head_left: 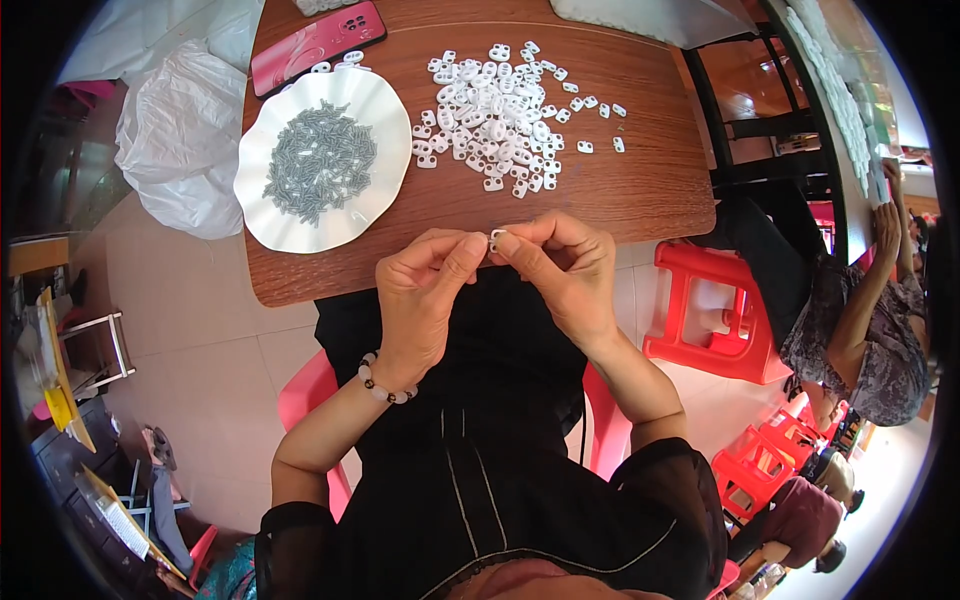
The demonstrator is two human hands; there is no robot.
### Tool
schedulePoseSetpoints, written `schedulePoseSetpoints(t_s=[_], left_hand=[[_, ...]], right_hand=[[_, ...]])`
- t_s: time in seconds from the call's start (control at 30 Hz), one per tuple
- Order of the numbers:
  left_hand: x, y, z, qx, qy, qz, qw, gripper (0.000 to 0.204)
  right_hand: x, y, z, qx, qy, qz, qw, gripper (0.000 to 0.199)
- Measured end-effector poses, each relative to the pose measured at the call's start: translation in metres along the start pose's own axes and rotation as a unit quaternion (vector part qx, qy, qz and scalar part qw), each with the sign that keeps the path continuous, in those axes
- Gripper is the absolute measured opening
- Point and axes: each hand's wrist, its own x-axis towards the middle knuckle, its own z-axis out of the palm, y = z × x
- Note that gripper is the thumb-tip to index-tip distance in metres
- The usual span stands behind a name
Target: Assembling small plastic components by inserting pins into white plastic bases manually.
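Note:
My left hand [428, 290] and my right hand [570, 275] meet just off the table's near edge, thumbs and forefingers pinched together. Between the fingertips is a small white two-holed plastic piece [495, 240], held from both sides and partly covered by the fingers. Beyond my hands lies a loose heap of similar white plastic pieces [495, 110], with several strays to its right. To the left, a white wavy-rimmed plate [392, 130] holds a pile of tiny grey metal springs [318, 160].
A pink phone [318, 47] lies behind the plate on the brown wooden table [640, 140]. A white plastic bag [180, 140] is left of the table. Red stools [710, 310] stand on the right, where another person [860, 330] works at a separate table.

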Motion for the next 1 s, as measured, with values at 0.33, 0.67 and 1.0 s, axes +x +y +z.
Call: schedulePoseSetpoints(t_s=[0.33,0.67,1.0], left_hand=[[0.003,-0.002,0.002,0.005,0.003,0.020,1.000,0.010],[0.014,0.013,0.005,0.000,-0.001,-0.032,0.999,0.011],[0.081,0.004,0.025,0.603,-0.017,0.264,0.752,0.027]], right_hand=[[0.001,0.003,-0.001,-0.008,-0.007,-0.007,1.000,0.006],[0.003,-0.010,-0.016,0.004,0.026,-0.005,1.000,0.006],[-0.011,-0.011,-0.042,0.003,0.078,-0.034,0.996,0.005]])
